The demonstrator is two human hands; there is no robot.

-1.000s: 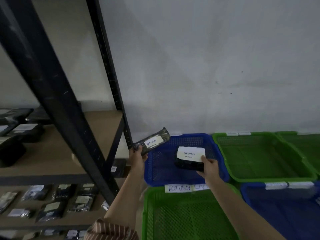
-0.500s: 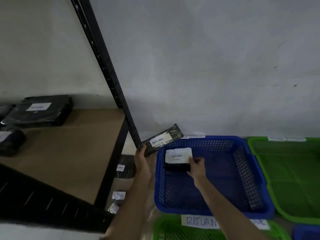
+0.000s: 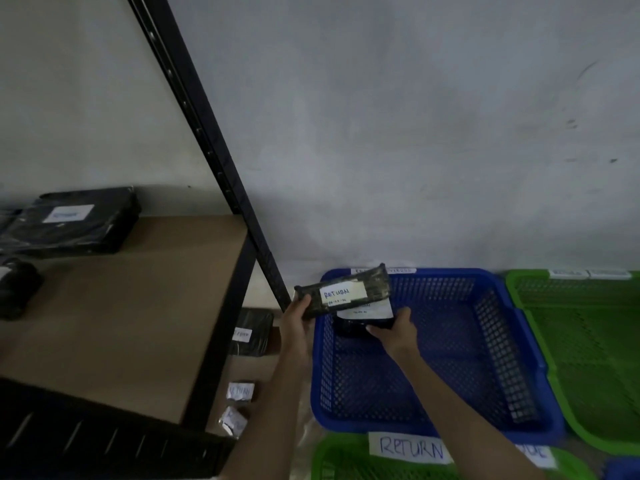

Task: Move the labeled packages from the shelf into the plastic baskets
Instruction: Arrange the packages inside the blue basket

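My left hand [image 3: 297,318] grips a flat dark package [image 3: 343,292] with a white "RETURN" label, held over the left rim of the blue basket [image 3: 533,368]. Just below it, my right hand [image 3: 394,329] holds a second black package [image 3: 362,322] with a white label, low inside the basket's far left corner. The upper package partly hides the lower one. On the shelf [image 3: 138,306] at the left lie a large black labelled package [image 3: 74,221] and a smaller dark bundle [image 3: 15,287].
A black shelf upright [image 3: 214,161] slants down to just left of my left hand. Lower shelf levels hold more labelled packages [image 3: 251,332]. Green baskets stand to the right [image 3: 588,341] and in front [image 3: 346,462], the front one tagged "RETURN". A grey wall is behind.
The view has swung left and closer. Both hands have brought their packages further into the blue basket's far left corner; the right-hand package has sunk lower, now under the left-hand one.
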